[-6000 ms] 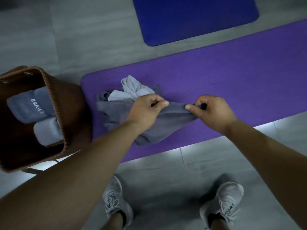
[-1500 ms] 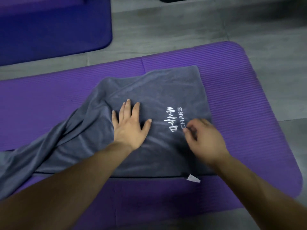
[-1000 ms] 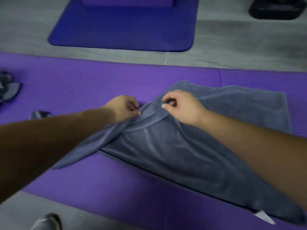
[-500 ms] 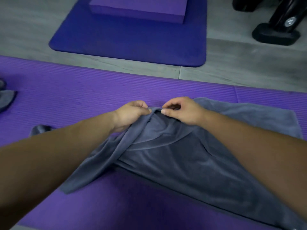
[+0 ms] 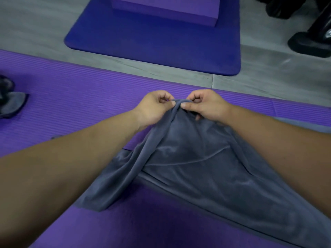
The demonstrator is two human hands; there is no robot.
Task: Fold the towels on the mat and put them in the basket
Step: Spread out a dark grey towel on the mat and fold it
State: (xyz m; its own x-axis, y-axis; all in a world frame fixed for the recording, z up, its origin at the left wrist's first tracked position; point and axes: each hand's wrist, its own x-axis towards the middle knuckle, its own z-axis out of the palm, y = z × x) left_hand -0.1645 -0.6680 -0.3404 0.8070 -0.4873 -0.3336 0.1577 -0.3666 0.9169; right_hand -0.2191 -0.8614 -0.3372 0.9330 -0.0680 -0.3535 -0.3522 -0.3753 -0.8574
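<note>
The left hand (image 5: 154, 108) and right hand (image 5: 206, 105), side by side, each pinched a bunched edge of the grey towel (image 5: 197, 167). The towel lay rumpled on the purple mat (image 5: 80, 97) over a grey floor (image 5: 35, 29). Beyond, a purple block (image 5: 164, 8) sat on a blue mat (image 5: 161, 42).

Blue mat (image 5: 161, 43), purple block (image 5: 164, 8), black stand base (image 5: 308, 46)

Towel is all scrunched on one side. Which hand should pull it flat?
Probably the left hand. It pinches the grey towel on the side where the crumpled end trails over the purple mat; the right hand can hold its pinch.
</note>
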